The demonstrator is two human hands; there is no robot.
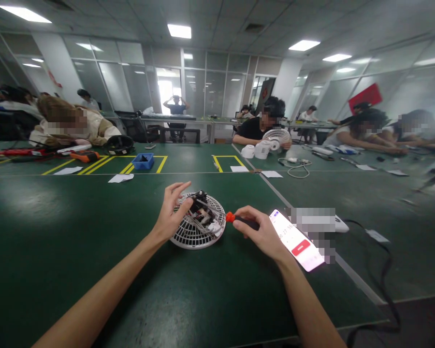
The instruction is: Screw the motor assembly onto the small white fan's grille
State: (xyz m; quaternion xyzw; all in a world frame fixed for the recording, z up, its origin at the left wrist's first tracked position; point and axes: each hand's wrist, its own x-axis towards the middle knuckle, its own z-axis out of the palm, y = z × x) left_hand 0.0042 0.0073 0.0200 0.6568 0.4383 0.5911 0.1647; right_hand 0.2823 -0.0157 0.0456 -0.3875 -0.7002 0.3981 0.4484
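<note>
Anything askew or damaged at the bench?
Nothing plainly spilled or broken. Only the mechanism on the grille stands out: uncovered, wires exposed. With a screwdriver in the right hand reaching over it, that's likely deliberate, not damage.

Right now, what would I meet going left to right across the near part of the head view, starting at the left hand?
Left hand → white round grille → right hand holding a screwdriver → lit phone → black cable.
</note>
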